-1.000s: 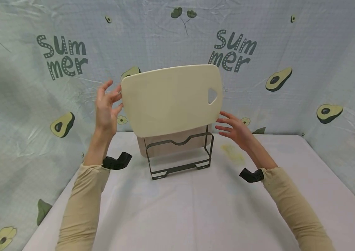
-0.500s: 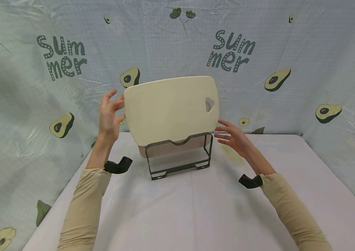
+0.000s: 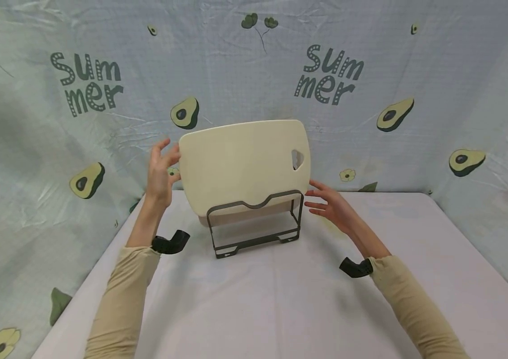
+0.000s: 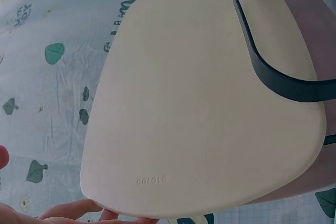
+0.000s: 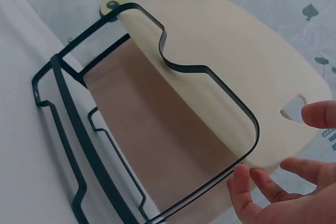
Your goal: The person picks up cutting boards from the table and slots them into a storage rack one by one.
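A cream cutting board [image 3: 242,164] is held upright on its long edge, with its lower part inside the dark wire rack [image 3: 255,224], behind the front wire loop. Whether its bottom edge already rests on the rack base cannot be told. A second, pinkish board [image 5: 157,129] is seen standing in the slot behind it.

The left hand [image 3: 160,174] is placed at the left edge of the board, with its fingers straight and spread, the tips touching the rim. The right hand [image 3: 331,202] is kept at the lower right corner, fingers also straight and apart; contact is not clearly shown there.

As the board is only steadied by fingertips and not gripped, it could probably tip forward or slide sideways, and the light rack could be pushed on the smooth white cloth of the table [image 3: 280,299].

The board looks like matte plastic, with rounded corners and a teardrop handle hole [image 3: 297,159]. The rack is made of thin bent metal wire.
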Demonstrator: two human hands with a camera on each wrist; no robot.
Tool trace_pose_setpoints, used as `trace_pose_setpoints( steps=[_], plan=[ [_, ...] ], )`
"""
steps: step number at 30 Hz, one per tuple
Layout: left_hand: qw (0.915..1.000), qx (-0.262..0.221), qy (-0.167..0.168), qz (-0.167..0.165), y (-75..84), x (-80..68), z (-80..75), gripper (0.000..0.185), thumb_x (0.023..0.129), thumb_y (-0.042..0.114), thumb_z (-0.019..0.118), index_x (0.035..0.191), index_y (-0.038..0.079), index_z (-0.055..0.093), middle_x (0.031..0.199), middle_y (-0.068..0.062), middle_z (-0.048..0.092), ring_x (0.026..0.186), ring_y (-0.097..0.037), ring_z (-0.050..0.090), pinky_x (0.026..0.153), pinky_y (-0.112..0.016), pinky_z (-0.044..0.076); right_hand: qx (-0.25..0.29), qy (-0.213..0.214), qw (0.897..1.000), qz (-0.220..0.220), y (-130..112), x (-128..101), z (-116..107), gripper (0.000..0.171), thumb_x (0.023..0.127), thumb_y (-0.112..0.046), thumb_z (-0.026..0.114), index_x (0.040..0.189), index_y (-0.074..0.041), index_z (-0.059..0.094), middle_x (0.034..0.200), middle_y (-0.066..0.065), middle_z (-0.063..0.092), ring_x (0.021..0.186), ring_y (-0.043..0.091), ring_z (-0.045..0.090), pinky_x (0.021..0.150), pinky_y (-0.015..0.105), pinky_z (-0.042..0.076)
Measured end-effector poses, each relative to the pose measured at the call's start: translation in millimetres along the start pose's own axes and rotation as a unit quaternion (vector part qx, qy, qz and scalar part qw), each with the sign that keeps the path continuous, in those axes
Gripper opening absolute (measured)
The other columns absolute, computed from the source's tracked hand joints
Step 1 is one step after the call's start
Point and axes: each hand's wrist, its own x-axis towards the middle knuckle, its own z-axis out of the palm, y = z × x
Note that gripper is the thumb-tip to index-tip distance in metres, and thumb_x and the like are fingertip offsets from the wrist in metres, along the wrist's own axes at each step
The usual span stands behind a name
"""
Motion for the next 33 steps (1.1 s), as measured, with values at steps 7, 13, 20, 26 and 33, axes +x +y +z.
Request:
trace_pose_setpoints(
  steps=[7,13,20,26,33],
  plan=[
    [1.0,-0.003,-0.004,-0.004,-5.5,-7.3,-2.1,0.055,0.086,0.019,0.04,0.136,0.005,0.021,0.143,-0.016,0.03,0.127,-0.025,0.029,0.1,-0.056,0.025,0.031,0.004,0.999,0.033,9.2,-0.7,3.0,0.054,0.095,-0.022,0.033,0.144,-0.014,0.011,0.141,0.021,0.019,0.128,0.044,0.027,0.091,0.03,0.038],
    [0.9999,-0.017,-0.004,0.003,-17.9,-15.1,-4.7,0.055,0.086,0.019,0.039,0.136,0.005,0.021,0.143,-0.018,0.03,0.131,-0.023,0.028,0.101,-0.059,0.022,0.039,0.001,0.999,0.038,22.4,-1.9,2.8,0.054,0.096,-0.021,0.031,0.144,-0.015,0.008,0.141,0.02,0.018,0.127,0.045,0.027,0.088,0.027,0.04],
    [0.9997,-0.025,0.001,0.007,-37.2,-25.8,-7.1,0.053,0.086,0.017,0.037,0.136,0.006,0.022,0.142,-0.019,0.031,0.122,-0.021,0.038,0.101,-0.059,0.022,0.042,-0.002,0.998,0.05,41.2,-2.7,2.3,0.055,0.096,-0.023,0.029,0.145,-0.014,0.005,0.143,0.021,0.016,0.128,0.046,0.026,0.088,0.028,0.04],
    [0.9993,-0.034,-0.008,0.012,-49.5,-33.8,-8.6,0.049,0.087,0.015,0.036,0.134,0.01,0.023,0.143,-0.019,0.029,0.13,-0.021,0.033,0.101,-0.056,0.023,0.05,0.004,0.997,0.06,51.5,-5.8,4.4,0.055,0.096,-0.022,0.03,0.145,-0.014,0.006,0.143,0.02,0.017,0.127,0.046,0.028,0.085,0.026,0.041],
    [0.9994,-0.034,-0.001,0.012,-60.9,-39.6,-8.7,0.051,0.087,0.015,0.035,0.136,0.009,0.023,0.143,-0.019,0.03,0.109,-0.017,0.039,0.098,-0.054,0.026,0.052,-0.008,0.997,0.062,59.5,-8.6,5.5,0.057,0.096,-0.021,0.029,0.144,-0.011,0.001,0.144,0.023,0.012,0.128,0.047,0.025,0.085,0.025,0.039]
  ],
)
